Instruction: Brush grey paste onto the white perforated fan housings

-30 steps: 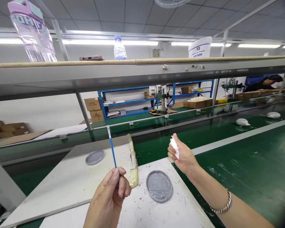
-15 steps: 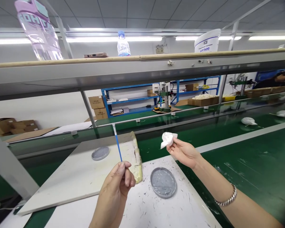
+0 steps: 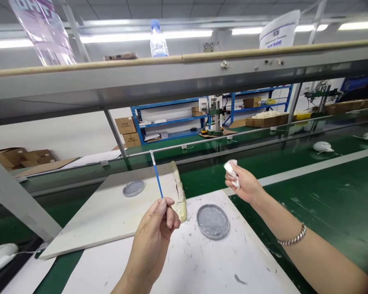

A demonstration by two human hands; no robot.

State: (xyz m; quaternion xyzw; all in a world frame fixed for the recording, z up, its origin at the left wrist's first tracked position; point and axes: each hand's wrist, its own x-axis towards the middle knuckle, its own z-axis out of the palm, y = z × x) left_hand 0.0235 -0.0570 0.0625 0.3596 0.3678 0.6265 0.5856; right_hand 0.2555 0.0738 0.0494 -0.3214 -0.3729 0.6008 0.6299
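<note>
Between thumb and fingers, my left hand [image 3: 155, 237] pinches a thin blue stick with a pale tip [image 3: 158, 179], pointing up and slightly left. A crumpled white tissue [image 3: 232, 173] is bunched in my closed right hand [image 3: 247, 184], raised over the far edge of the white work surface [image 3: 184, 261]. Below and between the hands lies a round shallow dish of grey paste [image 3: 213, 222]. Another grey round dish [image 3: 133, 188] rests on a pale board [image 3: 95, 216] behind my left hand. Neither hand touches a dish.
A metal shelf [image 3: 141, 79] crosses above, bearing bottles, a phone and a white tub [image 3: 279, 30]. The green belt [image 3: 331, 196] runs behind and to the right, with white rounded parts [image 3: 323, 147] on it. A white device [image 3: 1, 257] sits at lower left.
My right hand has closed further around the tissue, which is now more bunched, and has shifted slightly right. The view has tilted down. My left hand keeps its pinch on the stick.
</note>
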